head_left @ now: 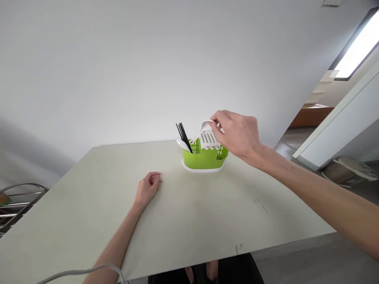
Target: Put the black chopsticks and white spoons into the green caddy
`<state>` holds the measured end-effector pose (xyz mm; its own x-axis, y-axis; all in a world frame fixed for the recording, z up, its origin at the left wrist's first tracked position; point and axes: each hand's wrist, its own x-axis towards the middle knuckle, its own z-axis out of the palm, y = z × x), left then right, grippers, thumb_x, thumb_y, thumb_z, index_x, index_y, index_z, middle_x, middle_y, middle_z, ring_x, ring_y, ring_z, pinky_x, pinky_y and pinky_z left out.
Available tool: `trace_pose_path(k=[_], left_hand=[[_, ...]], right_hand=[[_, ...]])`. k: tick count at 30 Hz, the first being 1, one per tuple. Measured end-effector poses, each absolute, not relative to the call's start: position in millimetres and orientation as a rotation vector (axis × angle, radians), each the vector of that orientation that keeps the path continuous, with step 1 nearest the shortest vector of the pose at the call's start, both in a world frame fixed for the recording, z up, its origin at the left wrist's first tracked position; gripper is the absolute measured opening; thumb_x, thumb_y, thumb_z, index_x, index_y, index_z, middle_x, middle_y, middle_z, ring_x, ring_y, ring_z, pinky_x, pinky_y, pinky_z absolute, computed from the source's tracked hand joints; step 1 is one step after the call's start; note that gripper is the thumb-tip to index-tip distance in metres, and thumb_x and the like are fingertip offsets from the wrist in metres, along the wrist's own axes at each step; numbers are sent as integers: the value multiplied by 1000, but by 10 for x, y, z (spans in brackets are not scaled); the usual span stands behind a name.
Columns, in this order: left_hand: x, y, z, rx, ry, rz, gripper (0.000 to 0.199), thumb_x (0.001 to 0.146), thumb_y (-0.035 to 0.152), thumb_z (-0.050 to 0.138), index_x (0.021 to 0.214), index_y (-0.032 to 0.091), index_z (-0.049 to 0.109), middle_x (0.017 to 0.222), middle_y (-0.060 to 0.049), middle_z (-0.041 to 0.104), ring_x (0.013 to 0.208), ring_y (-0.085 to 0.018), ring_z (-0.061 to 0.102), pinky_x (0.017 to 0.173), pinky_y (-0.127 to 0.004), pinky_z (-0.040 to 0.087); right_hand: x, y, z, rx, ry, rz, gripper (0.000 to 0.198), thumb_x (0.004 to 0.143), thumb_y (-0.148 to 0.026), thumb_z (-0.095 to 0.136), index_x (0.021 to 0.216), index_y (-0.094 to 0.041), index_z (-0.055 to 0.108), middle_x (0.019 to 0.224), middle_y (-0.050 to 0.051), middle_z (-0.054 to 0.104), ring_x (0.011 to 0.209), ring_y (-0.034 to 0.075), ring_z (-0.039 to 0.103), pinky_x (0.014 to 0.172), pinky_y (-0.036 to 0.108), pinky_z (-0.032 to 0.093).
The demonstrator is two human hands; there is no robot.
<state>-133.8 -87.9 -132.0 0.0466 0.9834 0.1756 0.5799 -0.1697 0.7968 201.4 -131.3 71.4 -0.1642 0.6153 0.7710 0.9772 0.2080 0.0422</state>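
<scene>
Right hand, right of centre: a white spoon is pinched at a green basket. Left hand, lower left, is rested half-curled on the tabletop.

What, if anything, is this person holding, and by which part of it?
The right grip holds a white spoon by the bowl end, its handle slanting down toward the green basket. The left grip holds nothing visible.

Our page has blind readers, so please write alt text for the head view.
A right hand holds a white spoon by its bowl end, handle slanting down at a green basket that holds black chopsticks and another white spoon. The left hand rests, loosely curled, on a pale table.
</scene>
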Motion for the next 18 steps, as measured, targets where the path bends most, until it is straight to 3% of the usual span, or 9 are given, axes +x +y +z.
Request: trace_pose_path(k=[4,8,13,18], left_hand=[[-1343,-874,-1325,1802,1552,999,30,91,46,56,107,24,68,81,1,73,61,-15,58,66,-29,48],[-1349,-857,-1352,1812,1529,999,30,92,46,55,108,24,68,82,1,73,61,-15,59,65,-28,47],[-1347,-851,-1372,1816,1531,989,30,92,45,55,108,23,68,83,1,73,60,-14,58,63,-28,47],[-1332,-862,-1359,1805,1536,983,29,92,44,55,108,23,68,82,1,73,61,-14,58,64,-28,47]], right_hand=[[1795,-1113,614,-1612,-2096,-852,23,104,-18,51,97,-17,72,90,12,75,75,23,63,58,34,23],[1704,-966,422,-1586,-2232,-876,23,95,-2,54,96,-14,73,96,15,74,79,24,62,64,36,30],[1676,-849,118,-1431,-2340,-968,26,87,5,56,94,-13,74,104,16,74,101,29,62,82,40,41],[1647,-831,-127,-1298,-2390,-1061,26,87,3,56,96,-12,75,105,16,75,117,32,56,104,46,39]])
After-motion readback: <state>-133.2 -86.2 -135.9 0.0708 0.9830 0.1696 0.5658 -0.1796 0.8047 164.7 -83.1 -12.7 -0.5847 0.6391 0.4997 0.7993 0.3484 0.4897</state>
